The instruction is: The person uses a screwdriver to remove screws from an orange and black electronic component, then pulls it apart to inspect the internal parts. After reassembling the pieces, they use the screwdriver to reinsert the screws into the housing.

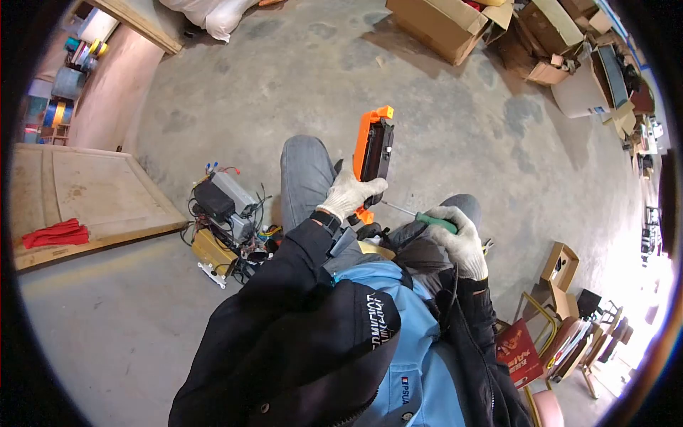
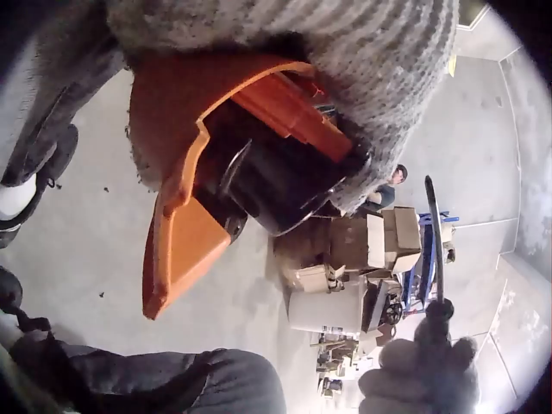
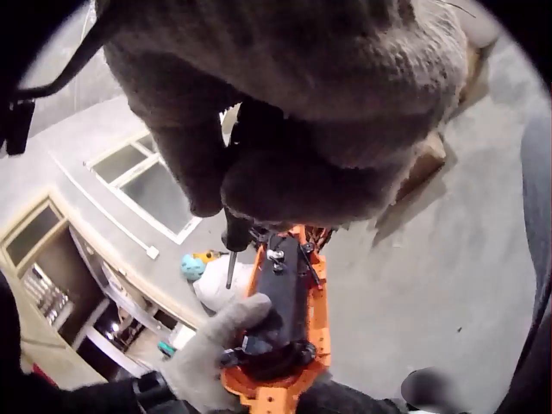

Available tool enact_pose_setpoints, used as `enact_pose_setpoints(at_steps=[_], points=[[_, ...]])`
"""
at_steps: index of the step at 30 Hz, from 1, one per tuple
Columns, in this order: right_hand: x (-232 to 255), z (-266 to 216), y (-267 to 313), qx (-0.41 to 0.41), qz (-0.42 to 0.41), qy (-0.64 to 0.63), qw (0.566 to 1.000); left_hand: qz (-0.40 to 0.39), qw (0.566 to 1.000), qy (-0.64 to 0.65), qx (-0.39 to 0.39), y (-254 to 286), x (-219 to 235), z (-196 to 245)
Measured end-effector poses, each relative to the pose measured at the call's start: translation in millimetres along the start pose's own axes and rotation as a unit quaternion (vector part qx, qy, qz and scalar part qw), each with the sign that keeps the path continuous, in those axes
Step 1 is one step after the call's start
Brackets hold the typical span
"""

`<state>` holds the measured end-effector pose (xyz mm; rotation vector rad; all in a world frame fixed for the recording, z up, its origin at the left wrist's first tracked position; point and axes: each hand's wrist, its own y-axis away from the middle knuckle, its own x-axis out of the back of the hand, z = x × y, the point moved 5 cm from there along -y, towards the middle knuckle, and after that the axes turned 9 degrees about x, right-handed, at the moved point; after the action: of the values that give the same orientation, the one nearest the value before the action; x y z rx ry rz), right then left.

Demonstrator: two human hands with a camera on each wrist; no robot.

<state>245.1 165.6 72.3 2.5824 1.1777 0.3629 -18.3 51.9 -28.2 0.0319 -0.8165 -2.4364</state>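
Observation:
An orange and black device [image 1: 373,151] stands upright above my knees, and my gloved left hand [image 1: 350,196] grips its lower part. In the left wrist view the orange shell [image 2: 185,224] and its black inside fill the frame under the glove. My gloved right hand [image 1: 464,238] holds a green-handled screwdriver [image 1: 427,220]; its thin shaft points left toward the base of the device. In the right wrist view the screwdriver shaft [image 3: 230,259] hangs beside the device [image 3: 285,332], just short of it.
A tangle of wired electronic units [image 1: 228,224] lies on the concrete floor to my left, beside a wooden panel [image 1: 85,192] with a red cloth [image 1: 55,233]. Cardboard boxes [image 1: 498,28] crowd the far right. Chairs and a red bag [image 1: 518,350] stand at my right.

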Motion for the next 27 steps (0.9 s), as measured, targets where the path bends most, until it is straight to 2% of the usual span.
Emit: enact_pose_setpoints(at_steps=[5,7,12,18,21,27], points=[[-12,14,6,-0.005,-0.012,0.017,1.000,-0.019,1.000,0.019,0.015,-11,-2,-12],[-18,17,6,-0.011,-0.016,0.014,1.000,-0.001,1.000,-0.003,0.007,-9,-1,-14],[-24,5,7,-0.013,-0.031,0.017,0.999,0.019,0.999,-0.031,0.020,-4,0,-8],[-24,13,7,-0.021,-0.031,0.007,0.999,0.000,0.999,-0.032,0.026,-10,-2,-17],[-26,11,7,-0.028,-0.033,0.012,0.999,0.019,0.998,-0.045,0.030,-4,-1,-11],[-25,9,9,-0.054,-0.028,0.011,0.998,0.011,0.999,-0.045,0.012,-8,-2,-15]])
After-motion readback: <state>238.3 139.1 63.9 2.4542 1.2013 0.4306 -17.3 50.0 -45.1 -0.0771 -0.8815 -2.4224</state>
